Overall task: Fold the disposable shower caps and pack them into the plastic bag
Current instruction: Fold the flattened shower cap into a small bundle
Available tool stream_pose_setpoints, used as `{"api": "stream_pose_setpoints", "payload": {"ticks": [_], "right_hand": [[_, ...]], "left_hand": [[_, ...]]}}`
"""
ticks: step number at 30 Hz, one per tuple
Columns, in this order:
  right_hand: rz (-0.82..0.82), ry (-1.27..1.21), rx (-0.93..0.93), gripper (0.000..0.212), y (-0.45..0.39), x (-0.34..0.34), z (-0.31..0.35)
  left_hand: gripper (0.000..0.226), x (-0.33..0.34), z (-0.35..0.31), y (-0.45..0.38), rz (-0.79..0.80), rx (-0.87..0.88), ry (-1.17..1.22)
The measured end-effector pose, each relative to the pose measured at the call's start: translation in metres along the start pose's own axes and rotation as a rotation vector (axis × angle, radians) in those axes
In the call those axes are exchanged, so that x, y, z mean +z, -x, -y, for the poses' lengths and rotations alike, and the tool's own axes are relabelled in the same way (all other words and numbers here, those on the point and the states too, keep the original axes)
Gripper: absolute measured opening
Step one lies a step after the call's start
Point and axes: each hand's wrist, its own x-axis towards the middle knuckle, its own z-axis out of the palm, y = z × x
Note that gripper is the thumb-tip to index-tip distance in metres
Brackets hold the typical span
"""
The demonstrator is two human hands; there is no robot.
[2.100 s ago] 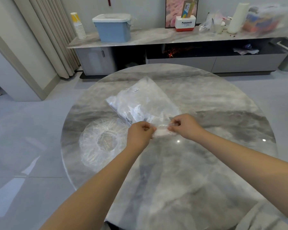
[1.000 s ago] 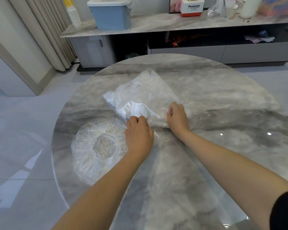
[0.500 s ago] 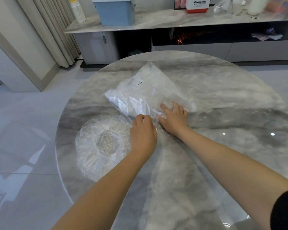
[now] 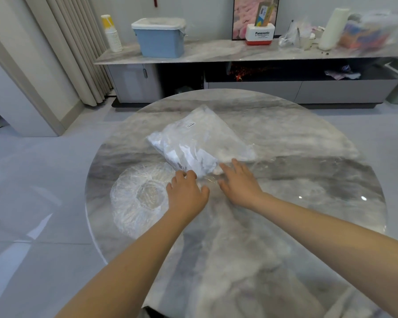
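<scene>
Round marble table (image 4: pixel 285 249), viewed from above; all positions taken from the plastic bag (image 4: pixel 200 143) lying near its middle. Left of and nearer than the bag: one shower cap (image 4: pixel 143 198), clear, spread out flat in a ring, its far right edge just reaching the bag's near corner. Left hand (image 4: pixel 186 196) palm down at the bag's near edge, fingers loosely bent, tips touching the edge of the plastic, gripping nothing. Bag itself lies flat and slantwise, clear, with white folded material showing inside and a small label (image 4: pixel 190 124) towards its far end. Right hand (image 4: pixel 239 184) just right of the left, palm down, fingers straight and spread, tips resting on the bag's near right edge; holds nothing. Beyond the bag, against the wall: a long low cabinet (image 4: pixel 239 53) carrying a stack of paper cups (image 4: pixel 112 34), a blue box (image 4: pixel 160 39) with a white lid, and clutter further right, blurred.
</scene>
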Motion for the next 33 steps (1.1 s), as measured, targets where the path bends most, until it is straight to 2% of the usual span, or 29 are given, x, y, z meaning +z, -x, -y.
{"api": "stream_pose_setpoints", "payload": {"ticks": [6,8,10,13,17,22,24,29,33], "right_hand": [[0.096,-0.028,-0.083,0.06,0.048,-0.013,0.018],[0.161,-0.046,-0.091,0.06,0.066,-0.016,0.022],[0.213,-0.065,-0.086,0.059,0.081,-0.017,0.023],[0.297,-0.077,-0.082,0.058,0.101,-0.017,0.026],[0.394,0.02,-0.123,0.058,0.119,-0.02,0.032],[0.309,0.088,-0.2,0.057,0.121,-0.025,0.038],[0.267,0.066,-0.224,0.059,0.12,-0.027,0.035],[0.169,0.012,-0.314,0.07,0.122,-0.021,0.028],[0.195,0.105,-0.428,0.074,0.13,-0.011,0.022]], "left_hand": [[0.056,-0.018,0.03,0.038,0.224,-0.181,-0.216],[0.061,-0.019,0.041,0.052,0.255,-0.204,-0.247],[0.054,-0.016,0.051,0.061,0.232,-0.191,-0.283],[0.029,-0.019,0.063,0.069,0.13,-0.159,-0.296],[0.021,-0.023,0.064,0.075,0.053,-0.134,-0.234],[0.017,-0.032,0.054,0.081,-0.106,-0.069,-0.135],[0.016,-0.037,0.043,0.089,-0.113,-0.037,-0.085],[0.009,-0.037,0.023,0.121,0.077,0.015,0.103],[0.004,-0.036,0.013,0.147,0.234,0.056,0.206]]}}
